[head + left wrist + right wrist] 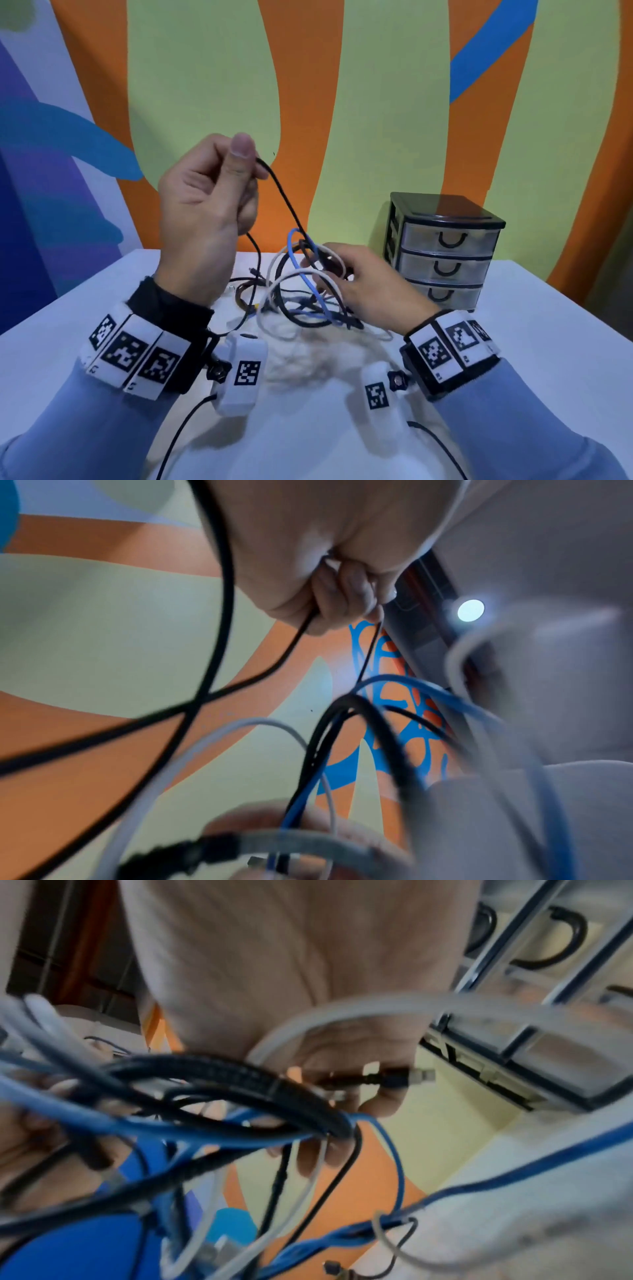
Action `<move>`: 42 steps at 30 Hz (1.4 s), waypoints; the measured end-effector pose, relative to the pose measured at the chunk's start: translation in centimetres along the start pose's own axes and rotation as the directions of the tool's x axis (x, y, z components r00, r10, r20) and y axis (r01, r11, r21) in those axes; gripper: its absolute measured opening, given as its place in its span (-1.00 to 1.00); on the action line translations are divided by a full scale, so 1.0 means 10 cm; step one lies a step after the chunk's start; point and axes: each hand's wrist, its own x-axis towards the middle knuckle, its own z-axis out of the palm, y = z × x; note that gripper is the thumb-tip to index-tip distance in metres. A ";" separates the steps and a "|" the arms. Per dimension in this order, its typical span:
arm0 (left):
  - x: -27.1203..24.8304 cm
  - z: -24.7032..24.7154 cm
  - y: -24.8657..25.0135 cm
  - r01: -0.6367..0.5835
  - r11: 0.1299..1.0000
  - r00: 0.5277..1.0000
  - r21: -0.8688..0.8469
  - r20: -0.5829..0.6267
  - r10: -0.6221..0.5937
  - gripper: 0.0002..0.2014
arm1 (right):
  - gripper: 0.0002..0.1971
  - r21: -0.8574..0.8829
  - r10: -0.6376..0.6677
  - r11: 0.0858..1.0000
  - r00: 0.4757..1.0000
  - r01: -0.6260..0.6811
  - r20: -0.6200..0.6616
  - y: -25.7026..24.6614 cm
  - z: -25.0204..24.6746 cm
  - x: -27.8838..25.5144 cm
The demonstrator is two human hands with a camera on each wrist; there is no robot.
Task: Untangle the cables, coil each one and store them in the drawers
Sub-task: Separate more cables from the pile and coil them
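Note:
A tangle of cables (301, 291) lies mid-table: white (294, 274), blue (310, 279) and black loops. My left hand (219, 192) is raised above the table and pinches a thin black cable (287, 202) that runs down into the tangle; the same black cable (222, 615) hangs past the palm. My right hand (359, 281) sits in the tangle's right side, fingers curled among the loops. In the right wrist view its fingers (380, 1096) hold a black cable end with a metal plug (400, 1079). A black-framed drawer unit (445, 250) with three shut clear drawers stands at the back right.
The white table (548, 342) ends at a painted orange, green and blue wall (342, 102). A small brown coiled wire (246, 294) lies left of the tangle. Black leads from the wrist cameras trail over the near table (178, 431).

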 end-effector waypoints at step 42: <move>-0.13 0.05 -0.28 0.060 0.898 0.997 0.435 0.022 -0.077 -0.84 | -0.83 -0.229 0.087 0.957 0.928 -0.179 -0.362 0.15 -0.04 0.02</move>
